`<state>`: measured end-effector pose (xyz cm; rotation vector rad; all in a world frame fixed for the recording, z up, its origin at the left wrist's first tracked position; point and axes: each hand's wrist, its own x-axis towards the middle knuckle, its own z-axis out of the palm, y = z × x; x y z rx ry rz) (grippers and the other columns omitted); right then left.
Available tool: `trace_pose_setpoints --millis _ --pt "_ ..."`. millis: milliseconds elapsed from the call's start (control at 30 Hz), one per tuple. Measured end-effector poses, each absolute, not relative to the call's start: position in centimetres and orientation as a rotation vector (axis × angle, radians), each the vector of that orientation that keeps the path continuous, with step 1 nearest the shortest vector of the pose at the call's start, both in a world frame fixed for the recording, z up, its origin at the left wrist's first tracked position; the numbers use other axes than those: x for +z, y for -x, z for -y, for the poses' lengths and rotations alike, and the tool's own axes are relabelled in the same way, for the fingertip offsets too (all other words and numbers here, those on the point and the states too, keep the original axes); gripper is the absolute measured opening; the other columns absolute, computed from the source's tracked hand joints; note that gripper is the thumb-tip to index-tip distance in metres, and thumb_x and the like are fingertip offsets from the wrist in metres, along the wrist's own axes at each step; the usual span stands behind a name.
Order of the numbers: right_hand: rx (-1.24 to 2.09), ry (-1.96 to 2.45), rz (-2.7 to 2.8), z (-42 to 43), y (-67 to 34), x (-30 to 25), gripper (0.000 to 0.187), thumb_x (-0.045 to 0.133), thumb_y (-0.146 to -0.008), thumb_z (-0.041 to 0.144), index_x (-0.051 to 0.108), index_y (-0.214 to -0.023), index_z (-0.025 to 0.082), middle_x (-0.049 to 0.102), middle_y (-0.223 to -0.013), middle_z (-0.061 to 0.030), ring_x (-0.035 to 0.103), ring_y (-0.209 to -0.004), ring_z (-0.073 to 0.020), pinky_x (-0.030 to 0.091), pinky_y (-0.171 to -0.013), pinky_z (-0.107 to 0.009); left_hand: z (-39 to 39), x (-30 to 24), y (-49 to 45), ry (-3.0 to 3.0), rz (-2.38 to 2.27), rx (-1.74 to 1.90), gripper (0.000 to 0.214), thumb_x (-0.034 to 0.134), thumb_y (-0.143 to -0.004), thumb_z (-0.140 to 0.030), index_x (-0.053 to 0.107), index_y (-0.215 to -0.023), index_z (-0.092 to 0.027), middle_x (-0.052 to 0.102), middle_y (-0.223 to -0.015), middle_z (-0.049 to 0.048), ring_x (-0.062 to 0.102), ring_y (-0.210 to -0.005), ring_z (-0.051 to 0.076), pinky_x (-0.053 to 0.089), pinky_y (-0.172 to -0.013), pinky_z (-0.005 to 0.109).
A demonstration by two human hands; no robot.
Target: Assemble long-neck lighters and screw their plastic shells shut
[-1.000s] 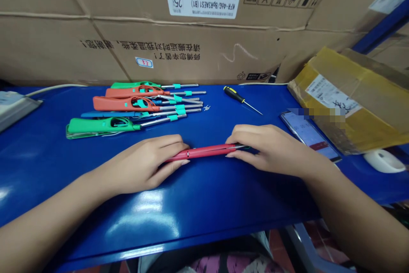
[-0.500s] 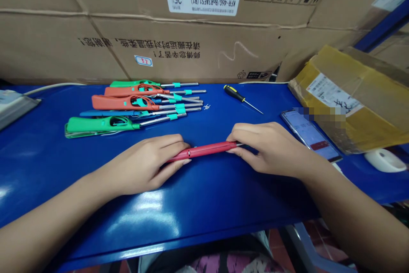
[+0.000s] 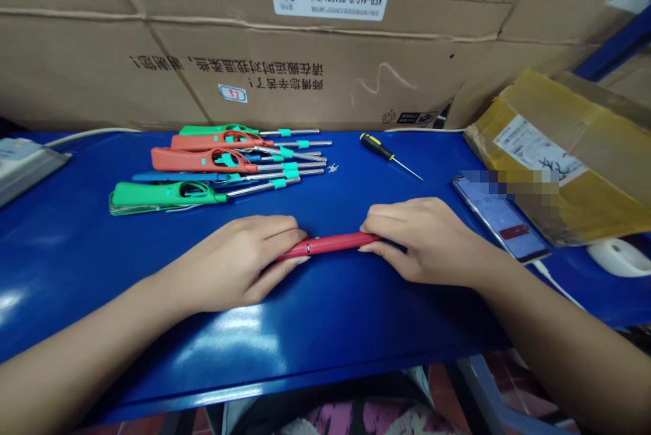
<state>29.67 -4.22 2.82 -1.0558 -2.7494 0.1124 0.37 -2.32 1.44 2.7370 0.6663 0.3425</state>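
With fingers closed to a pinch, the left hand (image 3: 254, 260) and right hand (image 3: 430, 239) hold the red lighter (image 3: 338, 243) between them, seemingly pressing its casing together, so the next move probably calls for even pressure.

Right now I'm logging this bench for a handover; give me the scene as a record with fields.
Left hand: grips the left end of a slim red plastic lighter
Right hand: grips its right end, hiding what lies beyond
Back left: green, orange and blue plastic lighters with silvery metal barrels, pointing right
Right of those: small thin white pieces, then a screwdriver with a black-and-yellow handle
Far right: lit phone, yellow-taped cardboard carton, white computer mouse
Surface: glossy blue table
Backdrop: large brown cardboard box, printing inverted
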Motion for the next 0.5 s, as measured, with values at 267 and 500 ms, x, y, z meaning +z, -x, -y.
trace_pose_setpoints --millis 267,500 --pt "0.175 1.116 2.708 4.08 -29.29 2.70 0.024 0.050 -0.103 0.040 0.062 -0.113 0.022 0.070 -0.106 -0.0004 0.065 -0.088 -0.0169 0.039 -0.071 -0.031 2.29 1.43 -0.28 -2.713 -0.682 0.353 0.027 0.043 -0.106 -0.027 0.066 -0.106 -0.012 0.062 -0.090 0.0073 0.060 -0.078 0.019 0.050 -0.071 0.032" --pt "0.137 1.095 2.755 4.39 -28.65 2.22 0.027 0.048 -0.104 0.041 0.060 -0.093 0.020 0.067 -0.093 -0.0004 0.060 -0.075 -0.0161 0.037 -0.068 -0.032 2.81 1.53 -0.86 -2.747 -0.661 0.349 0.028 0.042 -0.106 -0.027 0.066 -0.105 -0.013 0.062 -0.089 0.0073 0.059 -0.076 0.018 0.050 -0.070 0.031"
